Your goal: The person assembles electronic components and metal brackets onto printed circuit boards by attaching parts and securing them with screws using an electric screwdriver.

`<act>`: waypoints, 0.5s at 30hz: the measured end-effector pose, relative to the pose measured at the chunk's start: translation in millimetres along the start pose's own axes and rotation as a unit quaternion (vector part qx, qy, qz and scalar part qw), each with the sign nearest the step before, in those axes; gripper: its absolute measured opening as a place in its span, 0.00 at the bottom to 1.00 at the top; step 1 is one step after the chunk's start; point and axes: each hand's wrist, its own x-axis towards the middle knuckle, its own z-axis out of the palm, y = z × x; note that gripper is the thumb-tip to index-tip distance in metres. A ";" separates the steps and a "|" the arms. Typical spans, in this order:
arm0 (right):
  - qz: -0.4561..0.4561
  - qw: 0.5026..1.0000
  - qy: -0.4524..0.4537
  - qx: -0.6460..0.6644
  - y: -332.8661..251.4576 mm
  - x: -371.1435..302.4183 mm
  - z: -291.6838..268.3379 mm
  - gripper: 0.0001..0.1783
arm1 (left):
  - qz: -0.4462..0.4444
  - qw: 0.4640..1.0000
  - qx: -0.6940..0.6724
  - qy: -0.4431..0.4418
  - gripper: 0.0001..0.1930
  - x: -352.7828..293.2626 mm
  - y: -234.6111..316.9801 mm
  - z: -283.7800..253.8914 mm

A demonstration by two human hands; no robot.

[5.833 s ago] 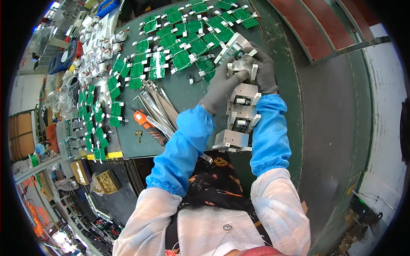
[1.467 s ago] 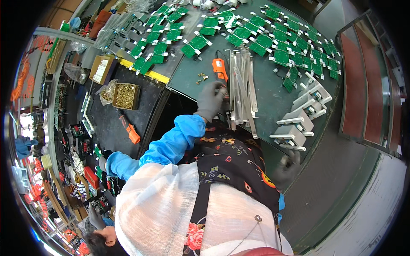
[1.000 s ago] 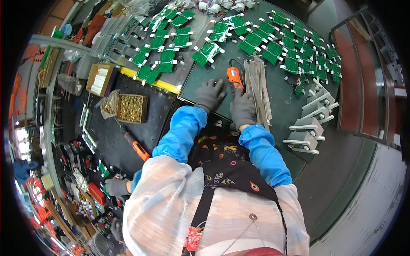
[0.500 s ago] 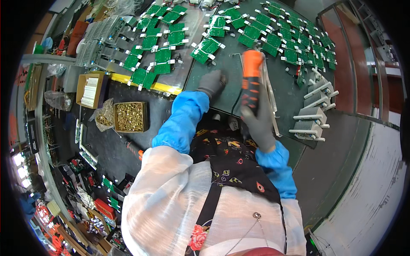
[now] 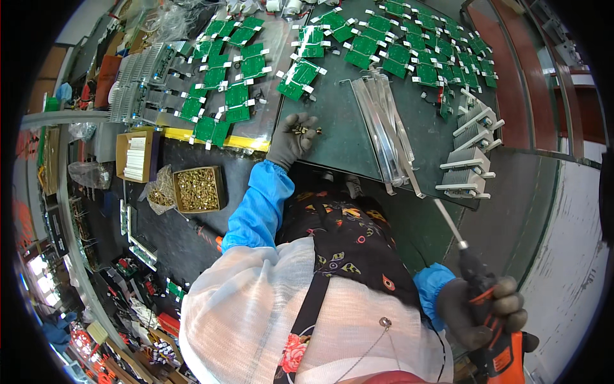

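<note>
My left hand [image 5: 286, 144] is over the near left part of the green mat, palm up with its fingers curled. A few small brass-coloured screws [image 5: 308, 130] lie in its fingers. At the lower right, out past the table edge, my right hand [image 5: 462, 313] grips an orange-and-black electric screwdriver [image 5: 505, 360] whose long bit [image 5: 451, 224] points up toward the table. Between the hands, a bundle of long thin metal strips [image 5: 378, 128] rests on the mat. Beyond lie many green circuit boards [image 5: 364, 51] with white tabs.
To the left, a box of brass-coloured screws [image 5: 198, 191] sits beside a box of white strips [image 5: 134, 153]. Another power screwdriver [image 5: 206, 234] lies nearby. Finned heat sinks with white bars [image 5: 465, 171] line the right table edge; more finned metal parts [image 5: 131, 86] are at the far left.
My right hand has swung the screwdriver from above the metal strips to the lower right, uncovering them. My left hand has shifted left and turned palm up, showing the screws.
</note>
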 end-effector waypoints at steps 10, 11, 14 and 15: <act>-0.066 0.957 0.195 -0.206 -13.1 15.4 -48.5 0.23 | 0.200 0.434 0.873 0.096 0.14 10.9 -13.0 11.5; -0.055 0.956 0.206 -0.201 -15.2 15.9 -55.1 0.22 | 0.201 0.411 0.886 0.075 0.13 12.7 -10.2 12.1; -0.039 0.877 0.272 -0.395 -16.2 19.4 -77.1 0.17 | 0.160 0.366 0.915 0.052 0.11 15.0 -5.5 27.3; -0.006 0.932 0.276 -0.236 -20.4 25.3 -88.4 0.11 | 0.119 0.348 0.928 0.055 0.11 14.2 -4.6 33.4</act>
